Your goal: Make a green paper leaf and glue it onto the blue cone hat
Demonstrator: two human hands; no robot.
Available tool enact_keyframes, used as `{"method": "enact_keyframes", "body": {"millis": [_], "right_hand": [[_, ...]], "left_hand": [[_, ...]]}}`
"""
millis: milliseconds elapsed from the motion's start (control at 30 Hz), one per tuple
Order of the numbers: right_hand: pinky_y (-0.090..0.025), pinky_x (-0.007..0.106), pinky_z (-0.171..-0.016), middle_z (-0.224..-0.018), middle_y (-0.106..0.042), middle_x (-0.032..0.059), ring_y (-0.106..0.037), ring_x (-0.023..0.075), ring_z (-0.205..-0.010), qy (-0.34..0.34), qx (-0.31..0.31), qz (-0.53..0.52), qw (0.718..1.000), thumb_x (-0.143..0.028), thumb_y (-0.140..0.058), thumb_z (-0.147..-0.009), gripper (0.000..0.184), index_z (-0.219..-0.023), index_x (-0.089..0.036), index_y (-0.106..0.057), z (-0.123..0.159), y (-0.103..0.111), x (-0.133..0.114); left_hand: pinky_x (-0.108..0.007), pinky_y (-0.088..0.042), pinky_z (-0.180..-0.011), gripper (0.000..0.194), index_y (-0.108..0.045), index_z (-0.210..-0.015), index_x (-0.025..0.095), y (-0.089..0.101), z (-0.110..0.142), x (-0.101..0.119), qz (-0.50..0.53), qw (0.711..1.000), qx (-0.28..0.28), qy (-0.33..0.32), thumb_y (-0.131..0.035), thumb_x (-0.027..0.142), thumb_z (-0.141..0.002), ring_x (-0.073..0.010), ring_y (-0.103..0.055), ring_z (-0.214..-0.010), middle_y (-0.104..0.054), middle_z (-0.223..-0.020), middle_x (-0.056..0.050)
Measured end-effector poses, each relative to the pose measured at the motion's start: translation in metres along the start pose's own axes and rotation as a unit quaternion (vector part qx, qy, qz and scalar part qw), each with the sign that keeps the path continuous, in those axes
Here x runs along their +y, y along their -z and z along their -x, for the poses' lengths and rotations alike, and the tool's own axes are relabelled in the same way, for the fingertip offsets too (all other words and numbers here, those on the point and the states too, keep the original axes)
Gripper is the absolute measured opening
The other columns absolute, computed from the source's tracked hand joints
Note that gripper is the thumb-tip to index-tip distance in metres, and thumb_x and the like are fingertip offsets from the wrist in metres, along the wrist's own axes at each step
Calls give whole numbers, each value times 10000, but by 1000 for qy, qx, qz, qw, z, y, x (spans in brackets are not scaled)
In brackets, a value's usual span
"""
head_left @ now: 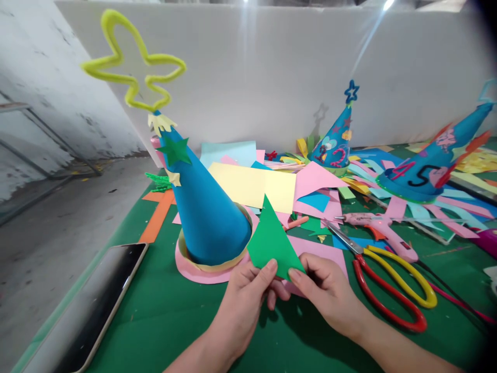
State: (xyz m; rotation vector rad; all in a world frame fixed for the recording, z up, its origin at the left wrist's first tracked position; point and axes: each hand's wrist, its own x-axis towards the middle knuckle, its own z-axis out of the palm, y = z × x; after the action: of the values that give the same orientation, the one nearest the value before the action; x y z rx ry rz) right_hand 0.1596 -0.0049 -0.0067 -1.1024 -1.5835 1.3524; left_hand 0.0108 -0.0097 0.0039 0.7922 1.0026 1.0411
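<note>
A green paper triangle is held up between my two hands, its point upward. My left hand pinches its lower left edge, thumb in front and fingers behind. At the lower right corner, my right hand grips it between thumb and fingers. Just behind and to the left stands a blue cone party hat with a pink brim. A green star and pale yellow pieces are on its upper side. A yellow pipe-cleaner star tops it.
Scissors with red and yellow handles and a pink glue gun lie at right. A phone lies at left. Behind are paper sheets, a decorated blue hat and another. A white board stands at the back.
</note>
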Motion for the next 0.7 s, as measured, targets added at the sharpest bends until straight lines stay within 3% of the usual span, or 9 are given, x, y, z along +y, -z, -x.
{"method": "enact_keyframes", "body": {"millis": [267,400,467,567,700], "right_hand": [[-293,226,-513,-600,-399,-45,-341,98,-557,9,9,-13,1000,-358,-471,-859,289,-636,-182,-419,1,5,0],[-292,224,-495,-563,-383,-47,-345,99,-536,23,75,-19,997,-357,-479,-856,311,-604,-190,-408,-1,7,3],[-288,223,-485,-554,-365,-50,-334,98,-525,28,93,-21,995,-360,-490,-850,318,-596,-192,-399,-2,5,4],[-311,224,-494,-566,-401,-43,-363,100,-533,16,68,-29,997,-361,-504,-841,289,-622,-185,-433,-1,0,4],[-416,253,-641,-706,-567,16,-516,145,-685,10,-18,-87,996,-336,-489,-854,221,-731,-162,-547,0,-5,-3]], "left_hand": [[-197,-367,-477,294,-630,-614,125,2,0,2,63,997,20,-34,-580,352,-794,-105,-495,-509,-635,-557,-53],[-218,-384,-529,361,-675,-760,102,6,-2,4,87,989,93,-74,-520,423,-818,-118,-494,-557,-653,-649,-79],[-226,-378,-542,365,-671,-780,113,5,-2,2,56,994,64,-66,-519,443,-815,-117,-473,-562,-627,-650,-56],[-221,-363,-564,301,-605,-565,142,3,0,-5,-35,998,19,-58,-624,373,-757,-115,-455,-572,-538,-557,-3],[-231,-375,-590,337,-555,-469,154,2,1,-7,-67,995,58,-56,-672,365,-706,-131,-481,-578,-549,-516,-8]]}}
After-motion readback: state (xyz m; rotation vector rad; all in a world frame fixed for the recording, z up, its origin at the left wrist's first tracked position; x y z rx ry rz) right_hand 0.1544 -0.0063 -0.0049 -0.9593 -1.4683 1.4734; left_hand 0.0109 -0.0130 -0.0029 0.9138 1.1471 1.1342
